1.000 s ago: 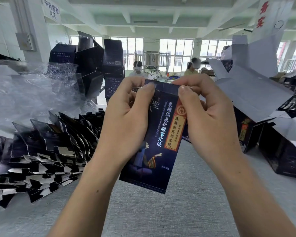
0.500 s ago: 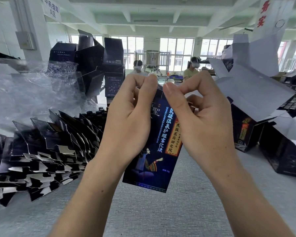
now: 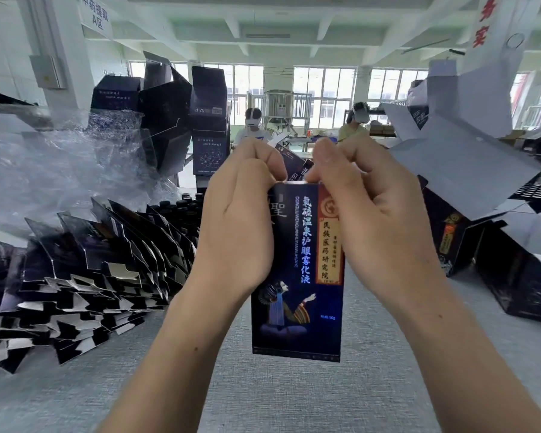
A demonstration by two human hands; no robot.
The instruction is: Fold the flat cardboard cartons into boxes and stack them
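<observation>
A dark blue carton [image 3: 297,276] with Chinese lettering and a seated figure is held upright above the grey table [image 3: 263,395], near the middle of the view. My left hand [image 3: 241,226] grips its upper left side. My right hand [image 3: 375,223] grips the upper right side. The thumbs and fingertips of both hands pinch at the carton's top edge, and its top flaps are hidden behind them. A fanned pile of flat dark cartons [image 3: 75,276] lies on the table to the left.
Crumpled clear plastic wrap [image 3: 53,170] lies behind the flat pile. Folded dark boxes [image 3: 181,120] are stacked at the back left. Large open cartons with white flaps [image 3: 469,170] stand at the right. Two people work at a bench by the far windows.
The carton has turned from tilted to upright and squared up. Both hands have moved up and closed together over its top edge.
</observation>
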